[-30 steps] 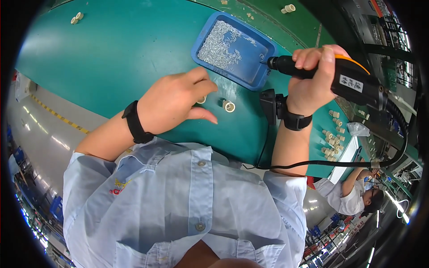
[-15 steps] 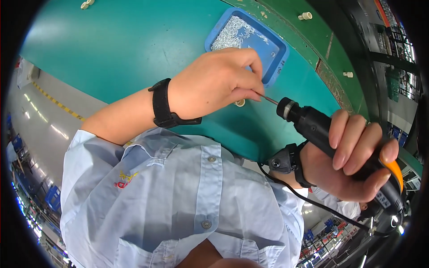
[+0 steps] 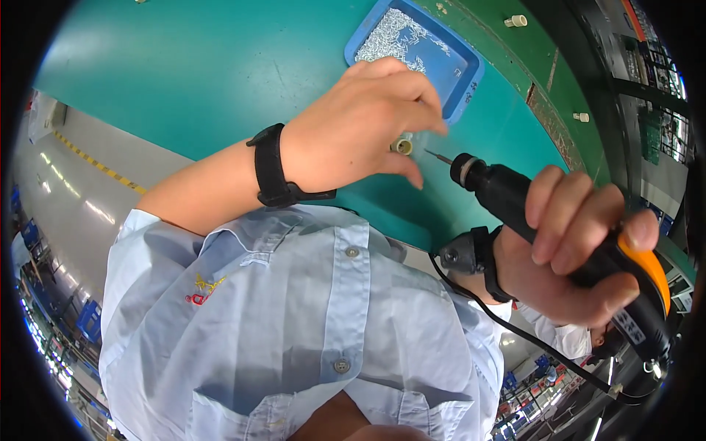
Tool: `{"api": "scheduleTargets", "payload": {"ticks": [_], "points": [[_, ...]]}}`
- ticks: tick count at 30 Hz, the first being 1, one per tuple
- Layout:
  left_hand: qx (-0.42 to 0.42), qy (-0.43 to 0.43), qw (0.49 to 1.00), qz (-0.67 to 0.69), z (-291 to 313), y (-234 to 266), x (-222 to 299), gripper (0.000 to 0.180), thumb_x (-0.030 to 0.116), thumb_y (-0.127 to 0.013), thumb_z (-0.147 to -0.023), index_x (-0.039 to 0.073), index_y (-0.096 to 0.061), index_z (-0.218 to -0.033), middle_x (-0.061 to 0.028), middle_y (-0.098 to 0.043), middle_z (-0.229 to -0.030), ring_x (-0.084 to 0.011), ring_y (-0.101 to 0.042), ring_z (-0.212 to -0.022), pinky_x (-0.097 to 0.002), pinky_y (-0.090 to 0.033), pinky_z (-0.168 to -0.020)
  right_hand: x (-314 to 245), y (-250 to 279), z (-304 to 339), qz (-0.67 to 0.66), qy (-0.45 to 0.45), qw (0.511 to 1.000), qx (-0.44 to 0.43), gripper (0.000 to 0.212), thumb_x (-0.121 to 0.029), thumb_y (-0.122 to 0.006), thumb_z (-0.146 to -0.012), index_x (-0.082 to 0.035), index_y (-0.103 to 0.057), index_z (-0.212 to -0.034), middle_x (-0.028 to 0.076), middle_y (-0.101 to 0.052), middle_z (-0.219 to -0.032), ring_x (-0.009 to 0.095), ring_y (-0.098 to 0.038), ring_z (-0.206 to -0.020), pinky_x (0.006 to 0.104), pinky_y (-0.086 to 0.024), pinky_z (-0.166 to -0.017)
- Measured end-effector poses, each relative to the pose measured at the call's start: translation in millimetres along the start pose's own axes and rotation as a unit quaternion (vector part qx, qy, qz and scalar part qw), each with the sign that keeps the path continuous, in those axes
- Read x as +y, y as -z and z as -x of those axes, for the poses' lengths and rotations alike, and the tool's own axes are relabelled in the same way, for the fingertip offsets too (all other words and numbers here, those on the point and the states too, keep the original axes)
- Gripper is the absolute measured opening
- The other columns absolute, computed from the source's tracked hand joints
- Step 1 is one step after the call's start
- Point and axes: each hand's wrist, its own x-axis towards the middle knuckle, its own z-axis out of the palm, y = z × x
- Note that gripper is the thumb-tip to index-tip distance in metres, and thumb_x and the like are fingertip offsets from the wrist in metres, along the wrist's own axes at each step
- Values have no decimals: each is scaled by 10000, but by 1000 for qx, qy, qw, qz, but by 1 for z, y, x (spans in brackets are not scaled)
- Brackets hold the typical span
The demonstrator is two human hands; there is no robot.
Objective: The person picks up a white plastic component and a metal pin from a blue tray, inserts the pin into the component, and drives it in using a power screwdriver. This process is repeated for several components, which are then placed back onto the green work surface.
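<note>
My left hand (image 3: 379, 123) is open, thumb and index finger spread apart. Beyond the gap between them shows a small cream round fitting (image 3: 402, 145); whether the hidden lower fingers touch it, I cannot tell. My right hand (image 3: 581, 242) is closed around a black and orange electric screwdriver (image 3: 507, 195). Its thin bit (image 3: 438, 156) points left toward my left hand, apart from the fingertips, with no screw visible on it. Just past my left hand lies a blue tray (image 3: 471, 88) with many small silver screws (image 3: 393, 37) heaped at its left side.
Everything stands on a green work table (image 3: 184, 81). Two cream fittings, one farther back (image 3: 516, 20) and one nearer (image 3: 581, 117), lie on the green ledge at the right. A black cord (image 3: 515, 329) runs beneath my right forearm. Another person (image 3: 562, 334) is partly visible behind it.
My left thumb and finger have let go of the screwdriver bit and spread apart. The screwdriver has shifted slightly left, and its bit now stands free.
</note>
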Motion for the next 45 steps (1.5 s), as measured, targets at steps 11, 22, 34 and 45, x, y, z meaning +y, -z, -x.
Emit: {"api": "scheduleTargets", "payload": {"ticks": [11, 22, 34, 45], "points": [[-102, 55, 983, -143, 12, -16, -14, 200, 117, -733, -632, 108, -671, -822, 38, -630, -782, -170, -527, -884, -328, -340, -852, 33, 3, 18, 32, 0, 998, 46, 307, -350, -430, -926, -70, -457, -1049, 8, -412, -595, 107, -401, -473, 273, -329, -478], [-65, 84, 987, -123, 14, -19, -16, 123, 151, -718, -640, 130, -691, -758, -1, -606, -693, -184, -532, -826, -338, -352, -847, 44, -8, 19, 119, -18, 991, 60, 256, -277, -436, -907, -44, -439, -1012, 19, -423, -561, 119, -396, -424, 288, -353, -441], [-88, 90, 985, -120, 13, -19, -12, 185, 132, -720, -629, 107, -687, -809, 24, -622, -762, -166, -516, -856, -332, -342, -829, 43, -13, 12, 167, -57, 984, -6, 187, -238, -474, -903, -64, -409, -927, 19, -420, -552, 121, -397, -416, 286, -356, -433], [-91, 61, 984, -139, 17, -22, -9, 143, 113, -658, -700, 106, -665, -843, 11, -612, -769, -172, -521, -860, -333, -341, -796, 18, 16, -4, 28, 35, 997, 58, 253, -288, -487, -906, -53, -485, -1000, 0, -410, -515, 141, -445, -454, 315, -388, -478]]}}
